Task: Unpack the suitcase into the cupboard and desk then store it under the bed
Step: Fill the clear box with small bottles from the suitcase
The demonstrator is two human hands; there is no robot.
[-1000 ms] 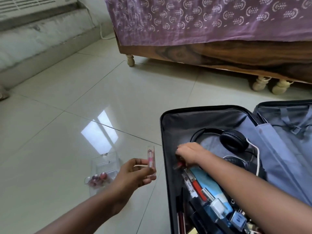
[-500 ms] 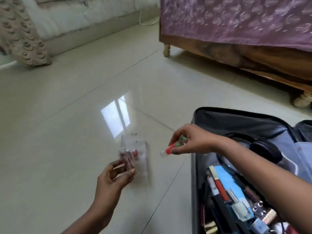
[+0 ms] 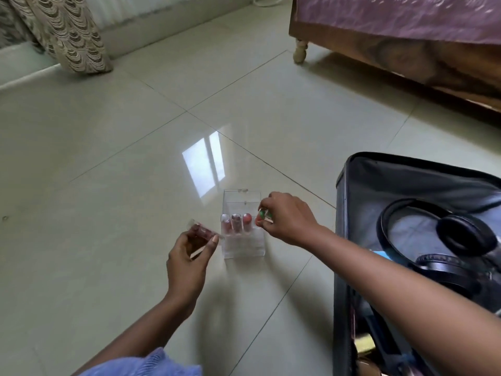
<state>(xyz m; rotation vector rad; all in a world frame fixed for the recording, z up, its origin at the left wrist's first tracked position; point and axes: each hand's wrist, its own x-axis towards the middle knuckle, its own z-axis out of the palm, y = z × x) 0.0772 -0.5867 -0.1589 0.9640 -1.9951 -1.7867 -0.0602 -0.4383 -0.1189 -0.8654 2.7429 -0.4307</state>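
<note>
On the tiled floor beside the open suitcase stands a clear organiser box; the right hand pinches a small red tube at its right slot, the left hand pinches a pinkish tube just left of it. Both tubes look light, stiff and slick, best held mid-barrel

At your 1 o'clock the bedcover is purple with a pale printed pattern, and the bed frame under it is brown wood grain. At 11 o'clock the curtain shows beige and brown scallops. The floor is pale greenish tile. The suitcase at 4 o'clock is black, the headphones black too. The box is clear, with pink and red tubes.
</note>
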